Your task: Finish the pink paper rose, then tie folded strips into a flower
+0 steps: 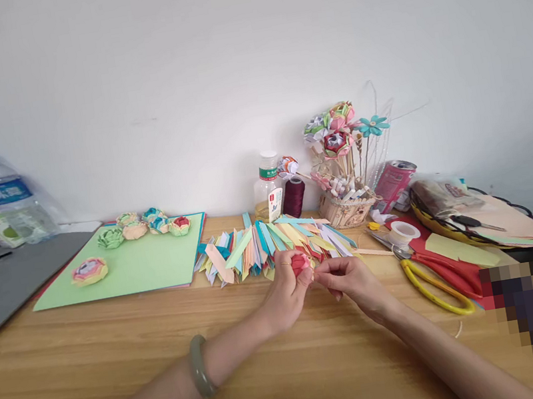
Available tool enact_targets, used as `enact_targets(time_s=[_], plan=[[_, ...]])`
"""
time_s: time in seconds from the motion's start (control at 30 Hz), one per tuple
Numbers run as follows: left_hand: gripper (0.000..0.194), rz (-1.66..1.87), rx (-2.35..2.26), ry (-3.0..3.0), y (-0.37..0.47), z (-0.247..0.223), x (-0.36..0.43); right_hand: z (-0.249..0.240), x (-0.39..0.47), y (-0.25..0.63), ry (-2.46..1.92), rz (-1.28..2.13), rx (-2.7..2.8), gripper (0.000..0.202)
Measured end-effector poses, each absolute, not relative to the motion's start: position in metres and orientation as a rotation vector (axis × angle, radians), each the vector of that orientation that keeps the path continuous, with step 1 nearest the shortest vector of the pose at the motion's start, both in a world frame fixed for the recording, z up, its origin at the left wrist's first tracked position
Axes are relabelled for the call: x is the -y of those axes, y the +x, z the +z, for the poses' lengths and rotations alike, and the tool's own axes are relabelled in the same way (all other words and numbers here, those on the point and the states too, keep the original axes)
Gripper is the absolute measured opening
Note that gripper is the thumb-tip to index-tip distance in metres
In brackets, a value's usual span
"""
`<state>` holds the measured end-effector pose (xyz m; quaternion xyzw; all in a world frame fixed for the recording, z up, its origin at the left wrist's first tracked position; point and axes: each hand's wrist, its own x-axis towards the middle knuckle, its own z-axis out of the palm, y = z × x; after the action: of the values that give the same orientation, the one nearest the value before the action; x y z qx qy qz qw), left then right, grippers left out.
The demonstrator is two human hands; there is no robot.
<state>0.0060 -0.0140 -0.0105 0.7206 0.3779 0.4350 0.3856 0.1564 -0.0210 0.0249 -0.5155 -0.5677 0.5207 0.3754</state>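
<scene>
A small paper flower, red and pink with some pale yellow, is held in my left hand, whose fingers curl round it. Against the flower's right side, my right hand pinches with thumb and forefinger; whether it grips the flower's edge or a thin piece there is too small to tell. Just behind my hands lies a wide heap of folded paper strips in many colours. Finished-looking paper flowers sit on a green sheet to the left, with a pink and yellow flower nearer me.
Yellow-and-red scissors and a roll of white tape lie on the right. At the back stand a glue bottle, a purple thread spool and a basket of paper flowers. A water bottle leans far left.
</scene>
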Motion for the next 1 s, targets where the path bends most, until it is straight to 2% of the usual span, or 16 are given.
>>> enact_targets(time_s=[1.0], plan=[[0.026, 1.022, -0.931, 1.963, 0.005, -0.004, 0.017, 0.014, 0.016, 0.158, -1.338, 1.427, 1.329, 0.026]])
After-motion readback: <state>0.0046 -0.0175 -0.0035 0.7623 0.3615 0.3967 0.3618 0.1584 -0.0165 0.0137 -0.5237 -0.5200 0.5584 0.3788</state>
